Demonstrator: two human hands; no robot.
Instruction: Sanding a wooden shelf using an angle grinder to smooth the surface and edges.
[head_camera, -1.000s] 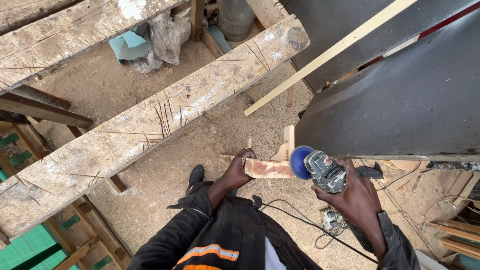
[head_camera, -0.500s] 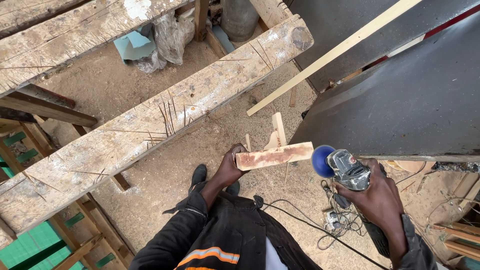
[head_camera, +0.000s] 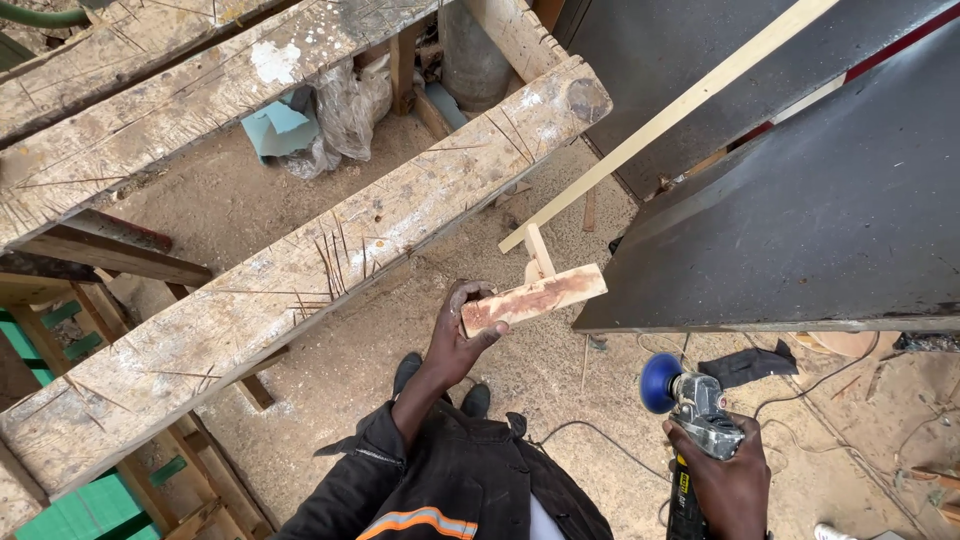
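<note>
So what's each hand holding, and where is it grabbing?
The left hand holds a short reddish wood block by its near end. The right hand holds an angle grinder by its body, behind the blue disc.

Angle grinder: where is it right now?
Head view, lower right: the angle grinder is gripped in the right hand, blue disc up-left, apart from the wood block in the left hand.
</note>
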